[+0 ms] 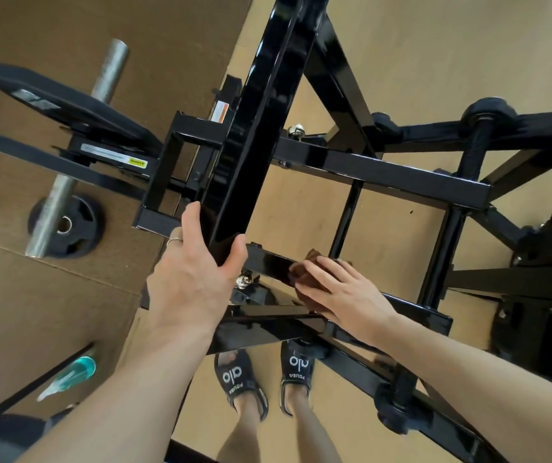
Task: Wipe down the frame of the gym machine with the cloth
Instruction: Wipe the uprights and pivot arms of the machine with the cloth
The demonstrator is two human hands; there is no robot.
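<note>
Right hand [341, 292], fingers extended and nearly flat, pressing a brown cloth [304, 272] against a black crossbar [268, 264] of the gym machine frame [385, 173]; the cloth is mostly covered by the hand, with folds showing past the fingertips and along the hand's near edge. Left hand [194, 269], just left of the crossbar, gripping the lower end of a steep black beam [261, 121], thumb on the beam's right face and fingers wrapped round its left; a ring [174, 241] sits on one finger. A chrome bolt head [246, 280] lies directly below the crossbar, between the two hands. Beyond the crossbar, a longer horizontal black bar spans the frame, joined to it by upright tubes. Far left of the crossbar, a grey steel sleeve [77, 152] carries a black weight plate [64, 105], and a second, smaller plate [67, 223] lies on the floor [435, 45] beneath it. Below the crossbar, two feet in black sandals [264, 375] stand on the tan floor. Lower left of the crossbar, a spray bottle [70, 374] of blue-green liquid, blurred, lies beside a dark bar.
</note>
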